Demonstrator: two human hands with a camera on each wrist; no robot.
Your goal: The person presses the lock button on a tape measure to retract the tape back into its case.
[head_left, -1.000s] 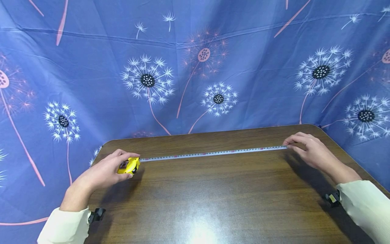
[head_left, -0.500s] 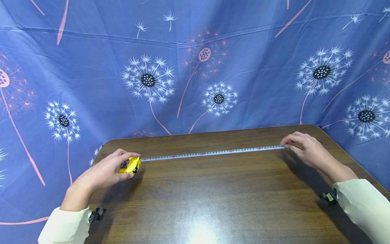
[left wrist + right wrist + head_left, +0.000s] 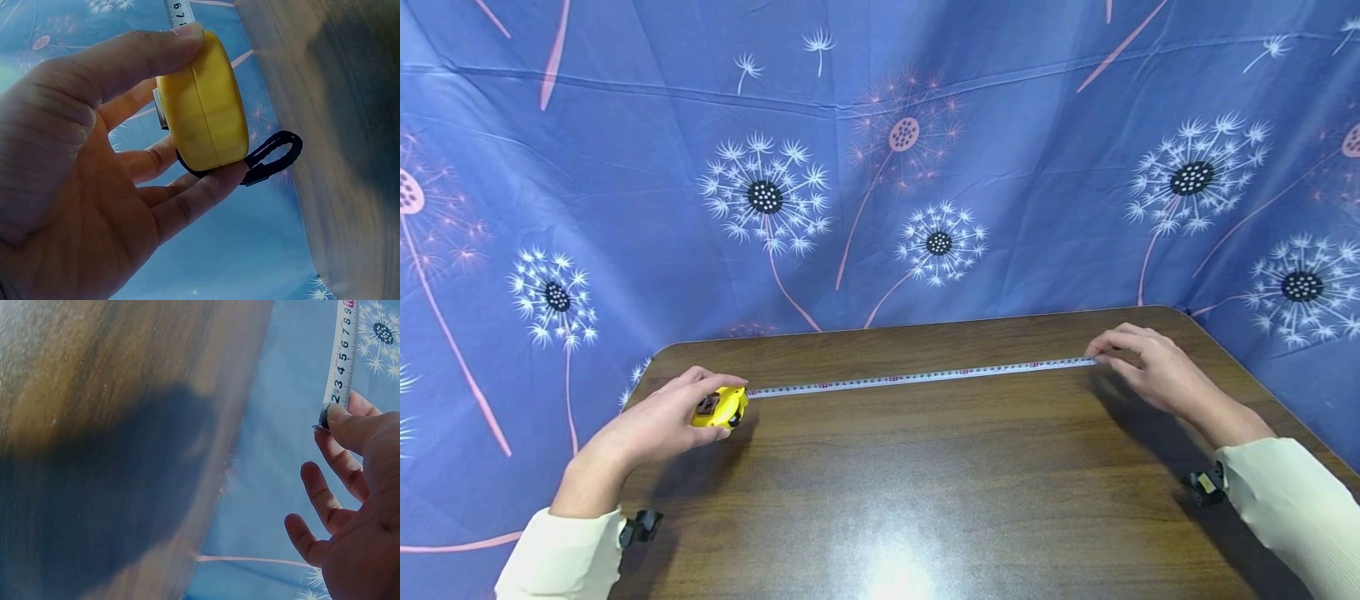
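My left hand (image 3: 658,412) grips the yellow case of a tape measure (image 3: 722,407) between thumb and fingers, over the left side of the table. A black wrist loop (image 3: 278,153) hangs from the case in the left wrist view. From the case the white blade (image 3: 895,380) runs straight across to the right, its numbers and red marks facing up. At its far end my right hand (image 3: 1161,371) pinches the blade tip between thumb and index finger. The right wrist view shows the metal end hook (image 3: 320,427) just past the thumb, with the other fingers spread loosely.
A brown wooden table (image 3: 925,475) lies beneath both hands, with a bright glare near its front. Behind it hangs a blue cloth (image 3: 1022,183) printed with dandelions. Dark cameras (image 3: 642,528) are strapped at the sleeves.
My right hand has moved slightly left with the blade tip, so the stretch of blade between the hands is a little shorter. The left hand and case have barely moved.
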